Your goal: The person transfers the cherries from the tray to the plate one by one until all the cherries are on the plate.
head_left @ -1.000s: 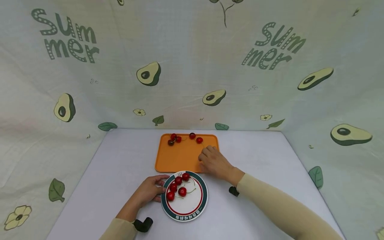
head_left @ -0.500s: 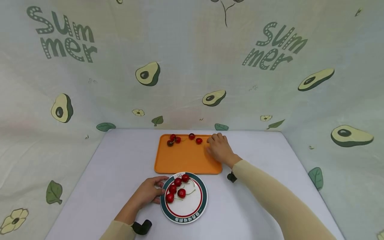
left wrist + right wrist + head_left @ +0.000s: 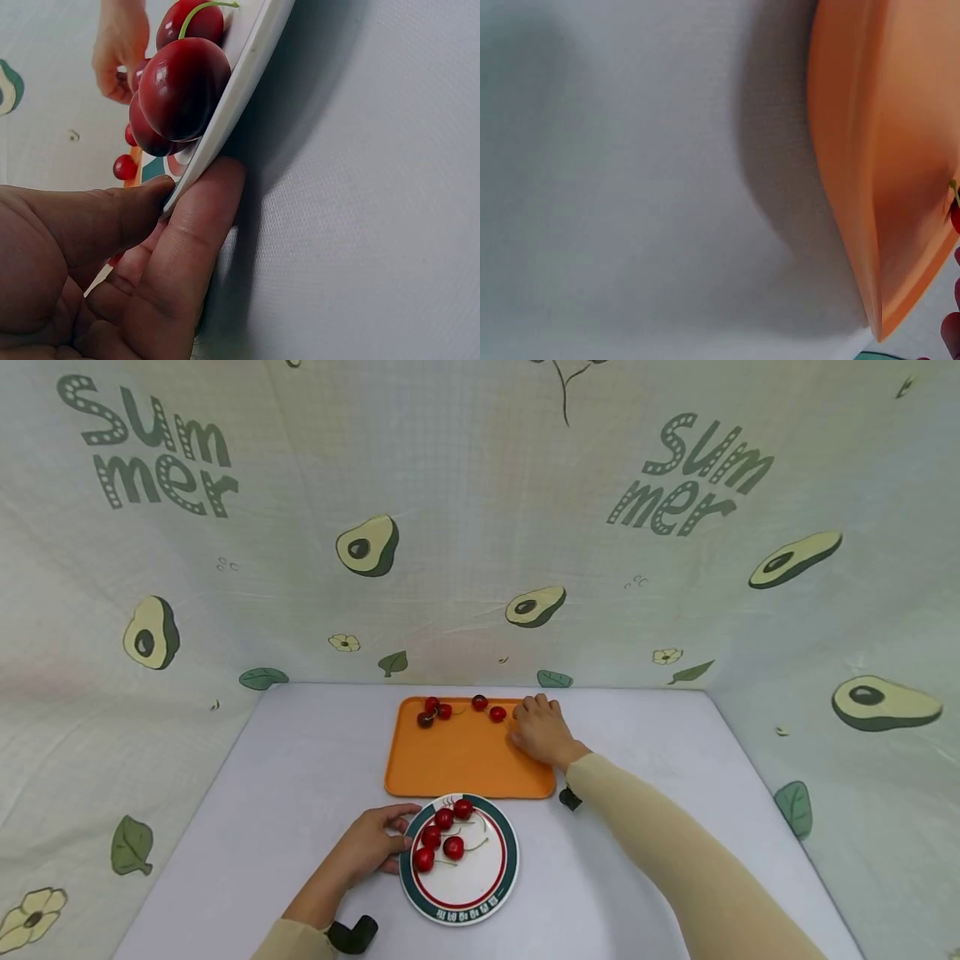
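Note:
My left hand (image 3: 369, 843) pinches the left rim of a white plate (image 3: 474, 881) with a green band, thumb on top and fingers beneath. Several red cherries (image 3: 453, 847) with stems lie on the plate, mostly at its left. Beyond it is an orange tray (image 3: 453, 760) with several cherries along its far side, one dark cherry (image 3: 425, 720) among them. My right hand (image 3: 542, 729) is over the tray's right side, fingers bent downward, right of a red cherry (image 3: 497, 714). What lies under those fingers is hidden. A cherry (image 3: 956, 216) shows at the right wrist view's edge.
The white table (image 3: 315, 752) meets a cloth backdrop (image 3: 450, 635) printed with avocados and leaves. Black wrist mounts (image 3: 352, 935) sit at both sleeves. The plate stands close to the tray's near edge.
My right hand has moved from the tray's near right edge toward its far right side, then slightly left. My left hand keeps holding the plate. The visible cherries stay in place.

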The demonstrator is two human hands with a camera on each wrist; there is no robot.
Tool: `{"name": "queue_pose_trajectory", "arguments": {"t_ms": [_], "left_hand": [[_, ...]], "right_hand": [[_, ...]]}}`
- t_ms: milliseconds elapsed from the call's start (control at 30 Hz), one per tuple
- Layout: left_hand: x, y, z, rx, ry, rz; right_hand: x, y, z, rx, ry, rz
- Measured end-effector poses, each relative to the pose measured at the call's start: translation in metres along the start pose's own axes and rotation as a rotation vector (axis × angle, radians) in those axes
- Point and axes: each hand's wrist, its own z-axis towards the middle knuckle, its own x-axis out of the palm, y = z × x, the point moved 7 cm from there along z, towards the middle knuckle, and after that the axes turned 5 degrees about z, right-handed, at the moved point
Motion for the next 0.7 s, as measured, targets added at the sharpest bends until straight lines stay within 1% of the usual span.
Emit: {"name": "queue_pose_trajectory", "arguments": {"t_ms": [200,467,700], "left_hand": [[-0.001,-0.003,-0.001,-0.004,-0.004,0.017],[-0.002,-0.003,-0.002,-0.012,-0.006,0.021],[-0.001,-0.001,-0.002,-0.018,0.006,0.006]], "right_hand": [[0.005,0.003,0.004,0.011,0.011,-0.054],[0.008,0.005,0.006,-0.001,0.004,-0.029],[0.012,0.001,0.007,0.019,0.02,-0.037]]}}
